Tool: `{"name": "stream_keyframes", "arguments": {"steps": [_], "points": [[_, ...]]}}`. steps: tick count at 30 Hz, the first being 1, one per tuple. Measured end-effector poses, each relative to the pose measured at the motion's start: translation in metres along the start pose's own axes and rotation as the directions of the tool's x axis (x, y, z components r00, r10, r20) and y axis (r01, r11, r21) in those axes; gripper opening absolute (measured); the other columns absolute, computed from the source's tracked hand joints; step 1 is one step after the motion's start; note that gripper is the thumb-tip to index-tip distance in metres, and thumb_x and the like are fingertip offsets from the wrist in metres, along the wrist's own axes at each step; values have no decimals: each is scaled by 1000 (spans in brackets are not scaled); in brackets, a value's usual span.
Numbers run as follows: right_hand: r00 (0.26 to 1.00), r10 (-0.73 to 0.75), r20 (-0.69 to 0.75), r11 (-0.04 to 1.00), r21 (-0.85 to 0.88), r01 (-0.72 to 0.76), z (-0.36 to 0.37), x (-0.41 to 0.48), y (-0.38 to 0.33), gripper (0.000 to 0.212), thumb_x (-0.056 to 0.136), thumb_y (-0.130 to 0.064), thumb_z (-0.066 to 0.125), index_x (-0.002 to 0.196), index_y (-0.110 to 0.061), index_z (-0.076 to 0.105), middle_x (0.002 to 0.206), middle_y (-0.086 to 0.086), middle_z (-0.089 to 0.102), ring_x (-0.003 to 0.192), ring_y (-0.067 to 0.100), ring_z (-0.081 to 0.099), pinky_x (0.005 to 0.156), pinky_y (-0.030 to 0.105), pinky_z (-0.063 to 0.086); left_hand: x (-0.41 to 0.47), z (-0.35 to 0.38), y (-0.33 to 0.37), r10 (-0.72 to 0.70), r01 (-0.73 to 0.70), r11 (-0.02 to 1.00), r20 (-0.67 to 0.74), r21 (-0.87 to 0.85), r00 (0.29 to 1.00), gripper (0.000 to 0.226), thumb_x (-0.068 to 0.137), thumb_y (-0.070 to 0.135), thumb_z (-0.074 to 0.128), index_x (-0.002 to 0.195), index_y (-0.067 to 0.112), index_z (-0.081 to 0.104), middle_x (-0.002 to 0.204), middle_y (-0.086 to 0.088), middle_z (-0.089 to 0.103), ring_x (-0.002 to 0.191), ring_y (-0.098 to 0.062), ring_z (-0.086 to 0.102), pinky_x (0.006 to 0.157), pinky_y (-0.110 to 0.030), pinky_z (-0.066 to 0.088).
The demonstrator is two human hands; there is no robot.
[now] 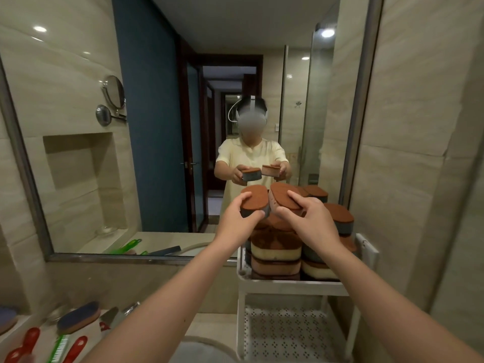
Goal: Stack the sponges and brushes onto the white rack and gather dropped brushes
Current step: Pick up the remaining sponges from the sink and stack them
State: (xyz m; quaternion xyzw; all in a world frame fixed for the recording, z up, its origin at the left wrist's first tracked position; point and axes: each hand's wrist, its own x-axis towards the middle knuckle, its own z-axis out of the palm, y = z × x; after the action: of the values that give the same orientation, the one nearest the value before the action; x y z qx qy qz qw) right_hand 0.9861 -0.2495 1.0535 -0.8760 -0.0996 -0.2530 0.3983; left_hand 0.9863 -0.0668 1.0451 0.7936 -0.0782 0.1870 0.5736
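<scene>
My left hand [242, 214] grips a grey sponge with a brown top [255, 201], held level above the rack. My right hand [307, 214] grips a second brown-topped sponge [281, 199], tilted toward the first so the two nearly touch. Both hover over stacks of brown, cream and grey sponges [276, 254] on the top shelf of the white rack [293, 285]. Another grey sponge [340, 218] tops the right-hand stack. Red-handled brushes [27, 341], a green brush [59, 348] and a blue-topped brush [78, 317] lie on the counter at lower left.
A large mirror [157, 127] fills the wall ahead and reflects a person holding the two sponges. The rack's perforated lower shelf [285, 334] shows below the top shelf. A tiled wall [419, 179] stands close on the right. A basin rim [199, 344] lies between my arms.
</scene>
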Motion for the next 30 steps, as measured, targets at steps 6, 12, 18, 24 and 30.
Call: {"name": "stream_keyframes", "arguments": {"steps": [6, 12, 18, 24, 30], "points": [[1000, 4, -15, 981, -195, -7, 10, 28, 11, 64, 78, -70, 55, 135, -41, 53, 122, -1, 60, 121, 24, 45, 95, 38, 42, 22, 16, -13, 15, -15, 1000, -60, -2, 998, 48, 85, 33, 69, 130, 35, 53, 121, 16, 52, 108, -5, 49, 79, -16, 40], [1000, 25, -7, 923, -384, -26, 26, 44, 28, 68, 76, -78, 46, 133, -41, 55, 123, 0, 63, 123, 25, 45, 99, 42, 40, 38, 30, -40, -21, 29, 998, -138, 60, 990, 41, 80, 38, 72, 118, 42, 56, 115, 17, 59, 103, -6, 56, 86, -26, 50], [999, 6, -36, 872, -490, -23, 40, 45, 42, 65, 78, -76, 48, 132, -41, 55, 123, -1, 59, 123, 23, 45, 103, 41, 33, 42, 39, -54, -19, 32, 995, -135, 91, 991, 43, 80, 43, 72, 120, 44, 56, 111, 22, 57, 99, -3, 57, 81, -27, 54], [999, -23, -26, 837, -547, 5, 45, 43, 43, 63, 80, -74, 47, 132, -40, 56, 124, -1, 56, 124, 21, 44, 107, 42, 31, 40, 40, -57, -20, 32, 994, -118, 105, 993, 45, 79, 46, 71, 121, 42, 57, 110, 22, 56, 100, -3, 57, 81, -25, 52], [1000, 14, 4, 812, -583, -8, 44, 41, 44, 59, 85, -69, 42, 131, -36, 58, 136, 0, 48, 131, 22, 38, 113, 46, 24, 39, 39, -55, -22, 38, 990, -115, 137, 993, 45, 79, 45, 71, 122, 40, 57, 113, 19, 60, 94, -1, 56, 71, -18, 47]]}}
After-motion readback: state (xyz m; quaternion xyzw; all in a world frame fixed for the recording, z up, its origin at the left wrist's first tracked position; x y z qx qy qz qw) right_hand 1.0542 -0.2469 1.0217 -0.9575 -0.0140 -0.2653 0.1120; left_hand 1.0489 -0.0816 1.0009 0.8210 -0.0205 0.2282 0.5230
